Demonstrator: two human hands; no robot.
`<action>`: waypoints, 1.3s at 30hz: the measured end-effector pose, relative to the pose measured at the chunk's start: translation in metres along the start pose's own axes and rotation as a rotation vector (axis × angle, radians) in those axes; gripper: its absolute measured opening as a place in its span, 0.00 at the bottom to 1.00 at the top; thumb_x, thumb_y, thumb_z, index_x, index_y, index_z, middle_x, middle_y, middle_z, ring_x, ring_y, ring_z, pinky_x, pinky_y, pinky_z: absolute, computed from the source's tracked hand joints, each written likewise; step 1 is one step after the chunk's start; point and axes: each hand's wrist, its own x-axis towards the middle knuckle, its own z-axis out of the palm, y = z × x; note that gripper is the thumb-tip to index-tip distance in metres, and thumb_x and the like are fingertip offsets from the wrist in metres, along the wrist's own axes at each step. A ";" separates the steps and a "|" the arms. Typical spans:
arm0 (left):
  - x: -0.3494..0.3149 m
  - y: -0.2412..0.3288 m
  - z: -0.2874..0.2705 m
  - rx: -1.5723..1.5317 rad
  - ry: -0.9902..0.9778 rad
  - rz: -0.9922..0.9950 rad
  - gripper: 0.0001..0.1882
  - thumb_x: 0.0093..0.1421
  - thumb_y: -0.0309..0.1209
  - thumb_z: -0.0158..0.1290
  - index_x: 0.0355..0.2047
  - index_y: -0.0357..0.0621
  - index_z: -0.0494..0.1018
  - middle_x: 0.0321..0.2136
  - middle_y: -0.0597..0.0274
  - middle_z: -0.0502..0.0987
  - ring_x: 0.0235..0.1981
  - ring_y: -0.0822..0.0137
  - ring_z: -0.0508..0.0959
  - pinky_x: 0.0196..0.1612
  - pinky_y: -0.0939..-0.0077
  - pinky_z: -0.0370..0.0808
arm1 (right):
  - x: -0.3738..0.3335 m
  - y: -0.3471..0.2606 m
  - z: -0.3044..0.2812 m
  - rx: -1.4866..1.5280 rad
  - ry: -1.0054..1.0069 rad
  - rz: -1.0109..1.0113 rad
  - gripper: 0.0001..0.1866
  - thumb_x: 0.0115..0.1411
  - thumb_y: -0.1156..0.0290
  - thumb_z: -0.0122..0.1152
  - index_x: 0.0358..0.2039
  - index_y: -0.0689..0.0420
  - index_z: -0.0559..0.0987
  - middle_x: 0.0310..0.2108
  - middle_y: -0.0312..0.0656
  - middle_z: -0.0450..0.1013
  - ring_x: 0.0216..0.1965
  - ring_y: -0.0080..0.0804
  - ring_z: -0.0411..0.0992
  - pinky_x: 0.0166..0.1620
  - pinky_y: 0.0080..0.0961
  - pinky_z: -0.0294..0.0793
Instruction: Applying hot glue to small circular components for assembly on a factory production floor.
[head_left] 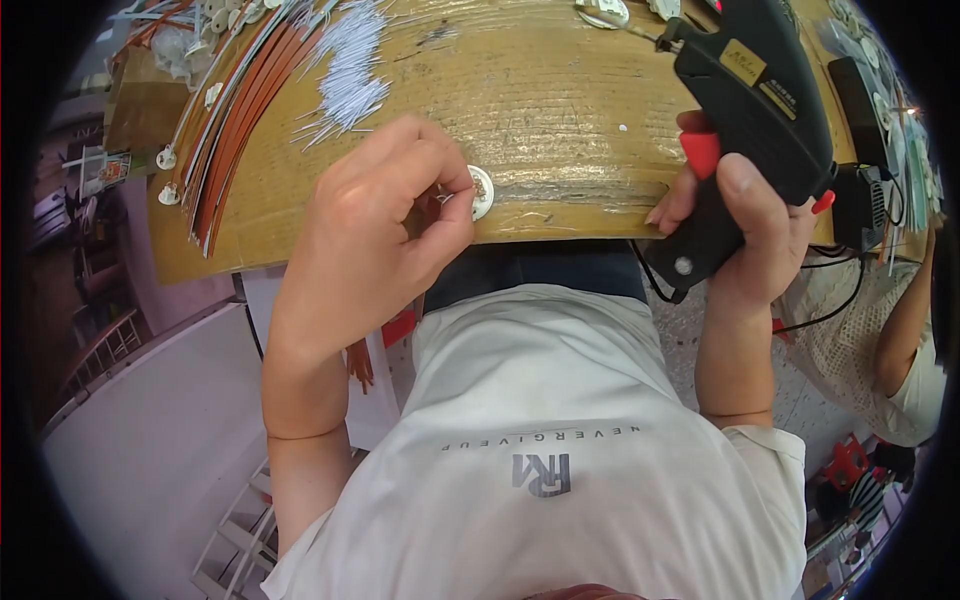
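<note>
My left hand (385,205) is at the table's near edge, thumb and forefinger pinched at the rim of a small white round disc (483,192). Small metal-coloured parts show on the disc's face, and my fingertips cover its left side. In my right hand (755,215) is a black soldering gun (765,95) with a red trigger, my fingers wrapped round its grip. Its thin metal tip (640,32) points to the upper left, well apart from the disc. Beyond the tip lies another white round piece (603,12).
On the wooden table (540,110), a pile of thin white wires (348,75) lies beside long orange-brown wires (262,95). Black boxes (862,205) with cables stand at the right edge. Another person's arm (905,310) shows at the far right.
</note>
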 end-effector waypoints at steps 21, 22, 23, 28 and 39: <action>-0.006 0.005 0.011 0.033 0.128 -0.025 0.10 0.49 0.14 0.64 0.32 0.34 0.76 0.36 0.55 0.79 0.27 0.67 0.78 0.28 0.78 0.75 | -0.009 0.004 -0.005 -0.090 -0.005 0.021 0.26 0.61 0.68 0.58 0.56 0.73 0.70 0.48 0.62 0.75 0.24 0.32 0.76 0.30 0.33 0.82; -0.009 0.007 0.013 -0.014 0.173 -0.099 0.11 0.49 0.16 0.65 0.33 0.34 0.77 0.38 0.54 0.79 0.28 0.66 0.78 0.29 0.78 0.75 | -0.010 0.005 -0.005 -0.076 0.001 0.021 0.27 0.61 0.68 0.58 0.56 0.73 0.70 0.49 0.62 0.75 0.25 0.32 0.76 0.30 0.33 0.82; -0.012 0.007 0.013 -0.011 0.178 -0.099 0.11 0.49 0.16 0.65 0.33 0.34 0.77 0.38 0.54 0.79 0.28 0.66 0.78 0.29 0.78 0.75 | -0.010 0.006 -0.005 -0.073 -0.003 0.017 0.27 0.61 0.68 0.58 0.56 0.73 0.70 0.49 0.62 0.75 0.25 0.32 0.76 0.30 0.33 0.82; -0.033 0.001 0.015 0.026 0.278 -0.238 0.14 0.47 0.21 0.70 0.32 0.38 0.77 0.38 0.55 0.79 0.35 0.61 0.78 0.36 0.71 0.75 | -0.010 0.008 -0.005 -0.082 -0.018 -0.015 0.26 0.62 0.69 0.57 0.56 0.73 0.69 0.50 0.61 0.75 0.25 0.32 0.76 0.30 0.32 0.81; -0.050 0.013 -0.007 -0.058 0.341 -0.145 0.08 0.54 0.19 0.64 0.34 0.36 0.78 0.27 0.55 0.79 0.28 0.59 0.79 0.30 0.70 0.74 | -0.011 0.014 -0.010 -0.063 -0.047 -0.036 0.25 0.62 0.70 0.58 0.55 0.75 0.70 0.42 0.56 0.76 0.24 0.33 0.74 0.29 0.34 0.80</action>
